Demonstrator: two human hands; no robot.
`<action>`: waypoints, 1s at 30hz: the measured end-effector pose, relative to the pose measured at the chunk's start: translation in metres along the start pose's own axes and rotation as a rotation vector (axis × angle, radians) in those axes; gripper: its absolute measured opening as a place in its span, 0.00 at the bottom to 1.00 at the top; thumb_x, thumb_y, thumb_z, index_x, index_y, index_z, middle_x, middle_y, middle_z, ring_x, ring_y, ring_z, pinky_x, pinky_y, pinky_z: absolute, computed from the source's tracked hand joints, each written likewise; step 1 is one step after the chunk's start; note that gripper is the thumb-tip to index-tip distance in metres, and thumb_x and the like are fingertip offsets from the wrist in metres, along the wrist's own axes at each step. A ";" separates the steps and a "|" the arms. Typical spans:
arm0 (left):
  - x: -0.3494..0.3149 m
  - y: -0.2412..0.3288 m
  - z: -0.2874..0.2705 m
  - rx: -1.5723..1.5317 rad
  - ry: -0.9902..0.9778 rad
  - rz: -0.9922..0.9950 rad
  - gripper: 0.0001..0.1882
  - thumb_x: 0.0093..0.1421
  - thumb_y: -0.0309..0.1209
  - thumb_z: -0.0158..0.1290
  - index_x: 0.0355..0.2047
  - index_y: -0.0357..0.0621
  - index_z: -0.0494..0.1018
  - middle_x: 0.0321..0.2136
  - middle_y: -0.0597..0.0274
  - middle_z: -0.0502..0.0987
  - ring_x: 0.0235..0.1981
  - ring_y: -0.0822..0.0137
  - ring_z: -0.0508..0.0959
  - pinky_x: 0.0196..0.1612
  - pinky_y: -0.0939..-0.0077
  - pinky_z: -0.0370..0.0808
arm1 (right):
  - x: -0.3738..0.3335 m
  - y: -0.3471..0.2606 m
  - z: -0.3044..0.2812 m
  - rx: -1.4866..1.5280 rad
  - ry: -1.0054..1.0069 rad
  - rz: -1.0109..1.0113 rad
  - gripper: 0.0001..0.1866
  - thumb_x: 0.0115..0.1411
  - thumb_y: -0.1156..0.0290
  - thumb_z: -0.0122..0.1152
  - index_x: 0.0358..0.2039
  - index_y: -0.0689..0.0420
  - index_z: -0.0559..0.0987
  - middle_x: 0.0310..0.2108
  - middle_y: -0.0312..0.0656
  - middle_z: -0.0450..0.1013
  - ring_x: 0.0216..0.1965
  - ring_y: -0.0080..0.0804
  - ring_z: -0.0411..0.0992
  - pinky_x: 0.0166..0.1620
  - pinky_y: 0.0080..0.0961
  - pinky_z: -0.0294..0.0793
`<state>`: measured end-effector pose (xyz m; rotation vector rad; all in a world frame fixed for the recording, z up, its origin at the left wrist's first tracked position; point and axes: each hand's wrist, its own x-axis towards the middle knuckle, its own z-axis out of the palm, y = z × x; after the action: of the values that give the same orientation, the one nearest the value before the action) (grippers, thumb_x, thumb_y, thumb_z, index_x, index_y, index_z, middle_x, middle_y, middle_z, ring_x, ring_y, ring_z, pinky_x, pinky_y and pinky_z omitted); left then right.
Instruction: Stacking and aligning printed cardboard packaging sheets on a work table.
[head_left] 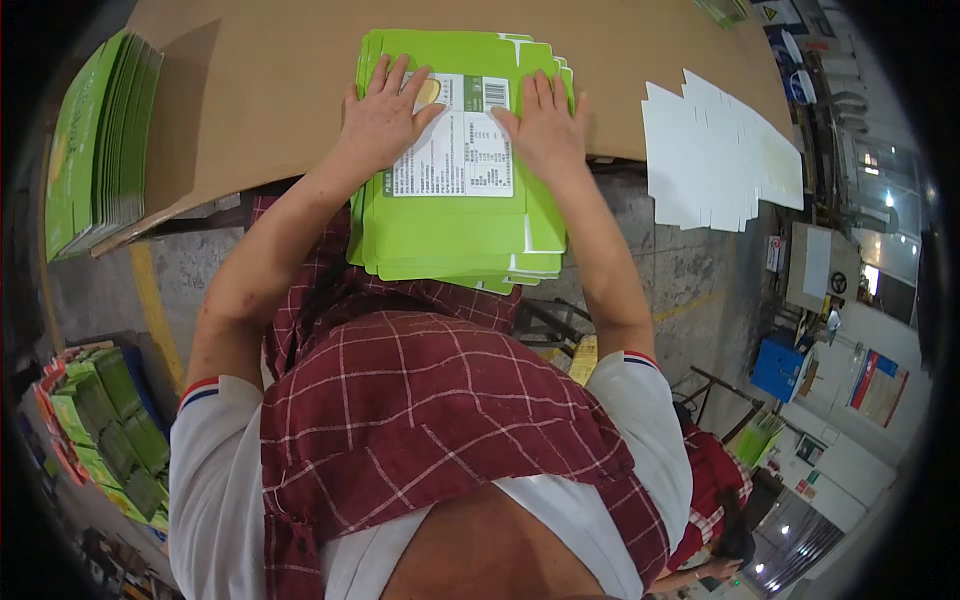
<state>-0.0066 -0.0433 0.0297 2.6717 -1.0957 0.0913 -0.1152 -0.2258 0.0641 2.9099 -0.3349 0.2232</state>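
A stack of flat green carton blanks lies before me at the table's front edge, its near part jutting over my lap. The top blank carries a white printed panel, and the sheets below stick out unevenly. My left hand rests flat on the left of the panel, fingers spread. On the right side of the stack my right hand lies flat, fingers stretched forward and thumb reaching toward the panel. Neither hand grasps anything.
Upright green cartons stand in a row at the left of the brown table. White blanks overhang its right edge. Bundled green cartons are at lower left. Another person is at lower right, near a blue box.
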 end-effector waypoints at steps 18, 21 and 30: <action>0.000 0.001 -0.001 -0.071 -0.049 -0.016 0.29 0.57 0.51 0.38 0.55 0.50 0.55 0.57 0.54 0.52 0.59 0.54 0.48 0.52 0.41 0.53 | -0.106 0.196 0.061 -0.158 -0.345 0.707 0.30 0.52 0.62 0.52 0.55 0.51 0.55 0.50 0.53 0.60 0.46 0.51 0.64 0.44 0.39 0.66; 0.002 0.000 0.000 -0.070 -0.022 -0.012 0.29 0.57 0.51 0.38 0.55 0.50 0.55 0.57 0.54 0.52 0.59 0.54 0.48 0.52 0.43 0.53 | -0.088 0.176 0.037 0.132 -0.281 0.588 0.22 0.52 0.64 0.52 0.48 0.54 0.64 0.39 0.47 0.69 0.38 0.43 0.70 0.38 0.36 0.69; 0.006 -0.001 0.000 -0.115 -0.026 -0.068 0.30 0.57 0.54 0.36 0.55 0.51 0.55 0.58 0.54 0.50 0.60 0.56 0.46 0.54 0.43 0.51 | -0.110 0.047 -0.174 1.689 0.223 0.812 0.18 0.50 0.72 0.55 0.40 0.69 0.70 0.33 0.46 0.71 0.32 0.30 0.72 0.35 0.25 0.72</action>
<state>-0.0019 -0.0466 0.0308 2.6107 -0.9854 -0.0180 -0.2546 -0.2099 0.2227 3.7569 -2.1448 1.5924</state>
